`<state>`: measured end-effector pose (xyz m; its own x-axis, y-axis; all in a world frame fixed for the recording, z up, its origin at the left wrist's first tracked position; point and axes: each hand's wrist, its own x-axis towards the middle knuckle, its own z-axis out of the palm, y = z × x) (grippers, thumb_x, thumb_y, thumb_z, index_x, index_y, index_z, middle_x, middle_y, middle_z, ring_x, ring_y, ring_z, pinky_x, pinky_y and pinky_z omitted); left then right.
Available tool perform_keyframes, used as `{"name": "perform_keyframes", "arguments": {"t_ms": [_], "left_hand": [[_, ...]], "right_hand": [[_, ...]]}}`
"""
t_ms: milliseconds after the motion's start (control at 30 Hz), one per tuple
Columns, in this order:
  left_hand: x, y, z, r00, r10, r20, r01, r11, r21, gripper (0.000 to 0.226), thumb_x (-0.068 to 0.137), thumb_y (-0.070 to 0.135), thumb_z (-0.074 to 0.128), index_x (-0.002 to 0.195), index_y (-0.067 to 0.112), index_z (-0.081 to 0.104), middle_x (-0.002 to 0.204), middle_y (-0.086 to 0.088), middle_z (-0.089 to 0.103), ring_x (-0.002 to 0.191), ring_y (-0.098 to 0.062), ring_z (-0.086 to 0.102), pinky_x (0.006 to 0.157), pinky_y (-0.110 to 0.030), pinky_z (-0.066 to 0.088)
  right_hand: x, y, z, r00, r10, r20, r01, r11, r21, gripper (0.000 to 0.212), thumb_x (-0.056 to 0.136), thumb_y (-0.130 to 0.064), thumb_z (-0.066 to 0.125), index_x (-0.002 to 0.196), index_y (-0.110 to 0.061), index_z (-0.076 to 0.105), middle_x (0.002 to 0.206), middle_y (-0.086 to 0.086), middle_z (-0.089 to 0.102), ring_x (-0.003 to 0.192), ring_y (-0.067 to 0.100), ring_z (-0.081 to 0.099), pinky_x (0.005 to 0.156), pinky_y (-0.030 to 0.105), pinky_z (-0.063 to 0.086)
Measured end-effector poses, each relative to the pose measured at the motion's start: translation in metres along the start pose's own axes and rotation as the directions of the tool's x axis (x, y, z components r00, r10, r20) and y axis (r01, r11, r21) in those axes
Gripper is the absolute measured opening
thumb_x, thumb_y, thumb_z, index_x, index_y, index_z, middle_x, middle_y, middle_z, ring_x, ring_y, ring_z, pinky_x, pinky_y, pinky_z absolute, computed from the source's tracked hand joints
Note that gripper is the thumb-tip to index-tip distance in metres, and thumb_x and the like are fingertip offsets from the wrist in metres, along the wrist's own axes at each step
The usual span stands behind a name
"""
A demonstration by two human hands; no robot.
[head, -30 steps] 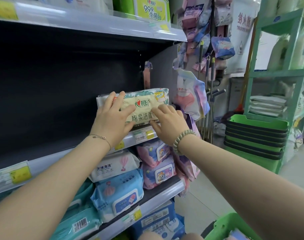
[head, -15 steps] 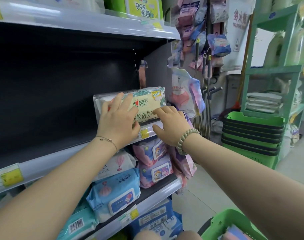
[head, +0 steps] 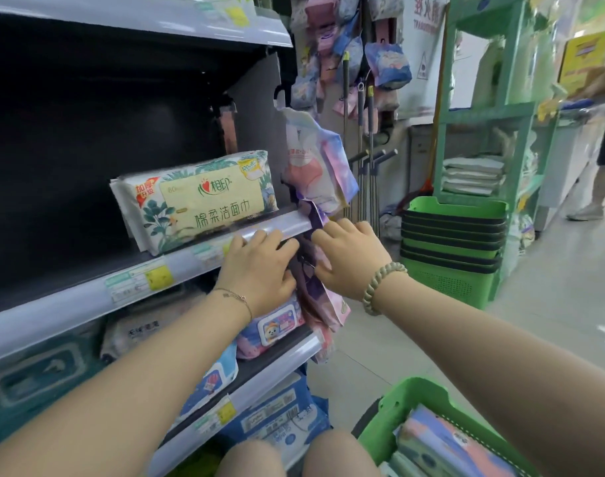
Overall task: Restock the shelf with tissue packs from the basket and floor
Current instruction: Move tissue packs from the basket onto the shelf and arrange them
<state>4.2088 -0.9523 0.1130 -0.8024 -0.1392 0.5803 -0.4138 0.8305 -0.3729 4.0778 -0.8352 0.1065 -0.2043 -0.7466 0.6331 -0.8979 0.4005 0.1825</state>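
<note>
The tissue pack stands on its long edge at the front of the dark shelf, with neither hand on it. It looks light and soft and its film wrapper is probably slippery, so gripping both short ends seems safest. Just below the pack, the left hand has loose fingers at the shelf's rail. Beside it, the right hand has relaxed fingers and holds nothing. Well below the pack, a green basket holds more packs.
</note>
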Motion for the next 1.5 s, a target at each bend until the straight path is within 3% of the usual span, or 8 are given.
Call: {"name": "perform_keyframes", "arguments": {"t_ms": [267,633,967,1067,1167,1300,1433,1500], "left_hand": [[0.007,0.076,0.042,0.983,0.094,0.157,-0.072,0.988,-0.139,0.042,0.088,0.038,0.046,0.129,0.026,0.042,0.120,0.001,0.049,0.108,-0.022,0.048,0.082,-0.036,0.037],[-0.001,0.173,0.123,0.931,0.186,0.315,-0.073,0.939,-0.337,0.043,0.083,0.034,0.048,0.124,0.026,0.042,0.118,0.001,0.048,0.115,-0.022,0.046,0.089,-0.038,0.035],[-0.032,0.231,0.185,0.747,0.320,0.582,-0.088,0.916,-0.391,0.042,0.088,0.034,0.050,0.127,0.024,0.040,0.124,-0.004,0.050,0.116,-0.026,0.049,0.088,-0.039,0.037],[-0.040,0.253,0.201,0.678,0.370,0.635,-0.119,0.908,-0.402,0.042,0.091,0.041,0.047,0.128,0.022,0.039,0.124,-0.006,0.050,0.116,-0.028,0.050,0.088,-0.039,0.037],[-0.049,0.273,0.219,0.634,0.380,0.674,-0.101,0.904,-0.415,0.033,0.092,0.037,0.048,0.122,0.023,0.044,0.120,-0.005,0.054,0.113,-0.028,0.053,0.087,-0.038,0.039],[-0.063,0.296,0.240,0.536,0.413,0.736,-0.074,0.892,-0.446,0.039,0.090,0.032,0.052,0.127,0.023,0.042,0.126,-0.004,0.052,0.117,-0.027,0.051,0.088,-0.037,0.039],[-0.086,0.321,0.262,0.427,0.411,0.805,0.035,0.882,-0.469,0.044,0.090,0.033,0.051,0.131,0.023,0.041,0.136,-0.004,0.046,0.118,-0.027,0.053,0.088,-0.037,0.040],[-0.096,0.331,0.273,0.376,0.395,0.838,0.118,0.877,-0.466,0.043,0.089,0.033,0.051,0.131,0.023,0.043,0.138,-0.005,0.045,0.122,-0.026,0.052,0.093,-0.040,0.041]], "right_hand": [[-0.065,0.045,0.037,0.981,0.096,0.167,-0.091,0.995,-0.037,0.022,0.078,-0.033,0.056,0.093,-0.018,0.055,0.091,0.003,0.056,0.086,0.028,0.053,0.074,0.038,0.038],[-0.156,0.093,0.091,0.890,0.251,0.381,-0.241,0.968,-0.074,0.030,0.082,-0.033,0.052,0.106,-0.015,0.055,0.104,0.004,0.055,0.100,0.028,0.051,0.082,0.038,0.035],[-0.230,0.096,0.153,0.770,0.312,0.556,-0.350,0.936,-0.040,0.031,0.086,-0.031,0.049,0.111,-0.012,0.053,0.107,0.008,0.054,0.102,0.030,0.051,0.084,0.038,0.035],[-0.247,0.094,0.167,0.713,0.344,0.611,-0.398,0.916,-0.052,0.029,0.087,-0.026,0.046,0.112,-0.013,0.050,0.110,0.007,0.053,0.105,0.027,0.049,0.085,0.036,0.032],[-0.263,0.090,0.181,0.643,0.352,0.680,-0.422,0.904,-0.069,0.027,0.088,-0.028,0.045,0.111,-0.015,0.048,0.114,0.007,0.051,0.108,0.026,0.047,0.087,0.036,0.032],[-0.284,0.084,0.200,0.529,0.388,0.755,-0.500,0.861,-0.092,0.036,0.089,-0.033,0.045,0.120,-0.016,0.046,0.120,0.006,0.050,0.114,0.025,0.045,0.091,0.037,0.033],[-0.304,0.069,0.221,0.385,0.444,0.809,-0.646,0.756,-0.108,0.039,0.088,-0.035,0.043,0.122,-0.016,0.046,0.124,0.008,0.049,0.116,0.027,0.045,0.096,0.040,0.037],[-0.315,0.057,0.232,0.301,0.481,0.824,-0.769,0.634,-0.089,0.035,0.087,-0.033,0.046,0.116,-0.014,0.050,0.120,0.010,0.049,0.113,0.027,0.046,0.092,0.037,0.039]]}}
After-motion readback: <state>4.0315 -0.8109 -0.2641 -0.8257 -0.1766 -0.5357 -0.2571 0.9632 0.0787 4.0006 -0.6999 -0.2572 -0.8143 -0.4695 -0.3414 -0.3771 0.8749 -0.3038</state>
